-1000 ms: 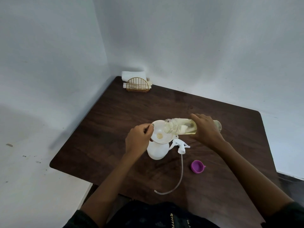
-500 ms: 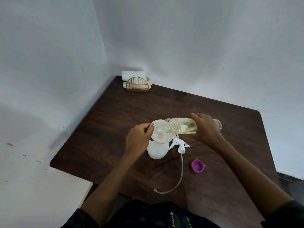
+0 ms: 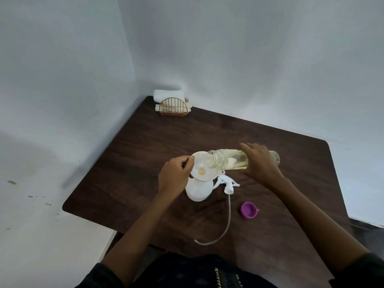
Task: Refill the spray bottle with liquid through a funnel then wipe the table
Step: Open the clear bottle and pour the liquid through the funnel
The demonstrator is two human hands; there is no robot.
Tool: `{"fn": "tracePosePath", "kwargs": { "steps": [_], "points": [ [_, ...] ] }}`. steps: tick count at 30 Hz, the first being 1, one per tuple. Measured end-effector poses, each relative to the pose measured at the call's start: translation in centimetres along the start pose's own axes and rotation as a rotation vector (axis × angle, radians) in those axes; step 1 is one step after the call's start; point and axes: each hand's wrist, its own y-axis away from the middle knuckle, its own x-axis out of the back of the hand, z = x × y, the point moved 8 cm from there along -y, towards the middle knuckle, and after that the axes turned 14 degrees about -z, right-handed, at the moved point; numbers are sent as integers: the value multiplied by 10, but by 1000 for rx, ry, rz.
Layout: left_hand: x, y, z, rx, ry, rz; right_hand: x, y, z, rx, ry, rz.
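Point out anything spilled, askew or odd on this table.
No spill shows. The sprayer head lies loose beside the spray bottle, and a purple cap sits apart. Both are off for the pour, so nothing stands out.

So colour-wise: the surface [image 3: 270, 235] is dark brown with a wood-grain pattern. The spray bottle [image 3: 198, 191] is plain white, same as the funnel [image 3: 202, 170] on it, which shows a pale yellow spot at its centre. The spray head [image 3: 227, 183] is white too, with a clear tube [image 3: 222, 227]. The pouring bottle [image 3: 226, 161] is clear with pale yellow liquid. The cap [image 3: 249, 210] is bright purple. The napkin holder [image 3: 174, 107] is gold wire with white napkins [image 3: 168, 94]. Walls [image 3: 249, 59] are white.
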Motion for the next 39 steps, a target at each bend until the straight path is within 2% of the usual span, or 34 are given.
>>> {"fn": "tracePosePath", "kwargs": {
  "steps": [39],
  "points": [
    [0, 0, -2, 1, -1, 19, 2, 4, -3, -3, 1, -2]
  ]
}}
